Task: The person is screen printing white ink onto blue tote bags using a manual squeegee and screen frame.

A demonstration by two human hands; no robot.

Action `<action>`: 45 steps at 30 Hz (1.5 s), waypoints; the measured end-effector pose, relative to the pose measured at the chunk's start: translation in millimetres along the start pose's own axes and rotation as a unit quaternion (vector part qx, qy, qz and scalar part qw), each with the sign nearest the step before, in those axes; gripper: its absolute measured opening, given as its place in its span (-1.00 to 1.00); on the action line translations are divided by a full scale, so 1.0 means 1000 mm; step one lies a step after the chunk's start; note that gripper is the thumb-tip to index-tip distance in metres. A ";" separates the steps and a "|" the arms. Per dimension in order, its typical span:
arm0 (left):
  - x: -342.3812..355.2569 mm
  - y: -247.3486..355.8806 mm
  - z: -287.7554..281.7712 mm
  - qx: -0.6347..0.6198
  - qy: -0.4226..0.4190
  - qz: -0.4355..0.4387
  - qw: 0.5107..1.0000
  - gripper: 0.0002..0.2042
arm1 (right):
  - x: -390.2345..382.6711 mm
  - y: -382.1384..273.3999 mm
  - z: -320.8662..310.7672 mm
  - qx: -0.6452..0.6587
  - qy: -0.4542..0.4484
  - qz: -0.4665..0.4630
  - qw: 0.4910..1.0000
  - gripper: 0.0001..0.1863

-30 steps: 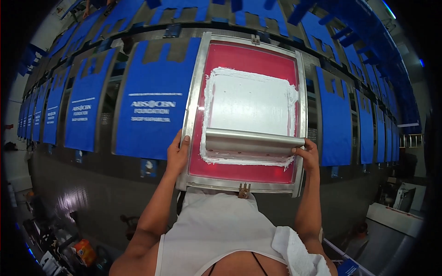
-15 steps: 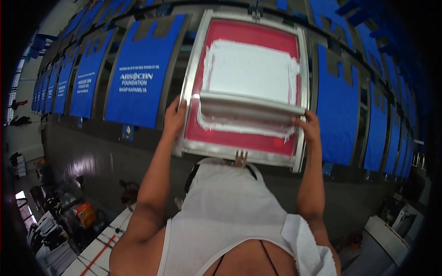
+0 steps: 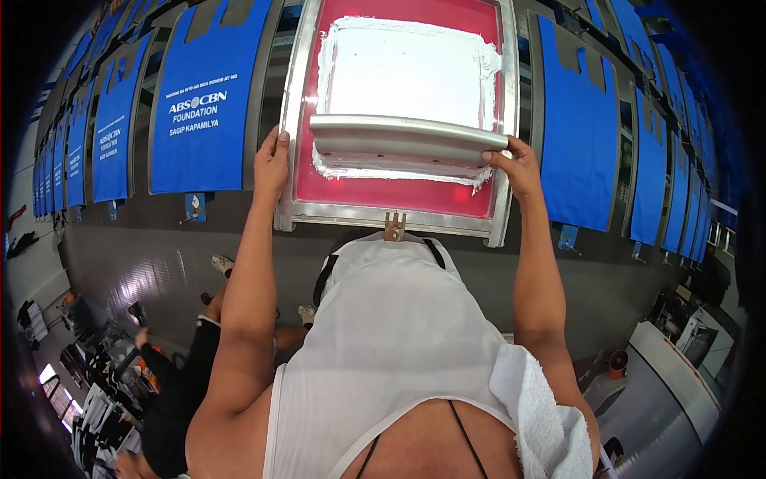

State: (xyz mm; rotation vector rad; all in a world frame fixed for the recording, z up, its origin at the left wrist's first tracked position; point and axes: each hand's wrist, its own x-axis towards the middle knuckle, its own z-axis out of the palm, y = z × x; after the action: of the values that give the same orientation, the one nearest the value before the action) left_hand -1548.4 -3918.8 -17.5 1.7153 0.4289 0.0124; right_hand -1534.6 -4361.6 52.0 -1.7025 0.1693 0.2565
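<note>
The squeegee (image 3: 403, 137) lies at 12 o'clock, across the screen (image 3: 367, 191). The right hand (image 3: 519, 169), at 2, pinches its end (best kept level); the left hand (image 3: 272, 166), at 10, grips the frame (image 3: 335, 214), best held steady.

Glossy dark floor (image 3: 487, 287), bright window (image 3: 61, 393)
</note>
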 end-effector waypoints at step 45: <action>-0.064 0.082 0.032 0.445 -0.213 0.273 0.826 -0.59 | -0.040 -0.052 0.082 -0.598 -0.159 -0.041 0.784 -0.58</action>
State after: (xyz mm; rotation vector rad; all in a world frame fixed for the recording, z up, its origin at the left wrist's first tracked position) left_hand -1577.1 -3978.0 68.6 2.6267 -0.5027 -0.1819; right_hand -1565.7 -4273.7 101.6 -2.8782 -0.4288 0.6771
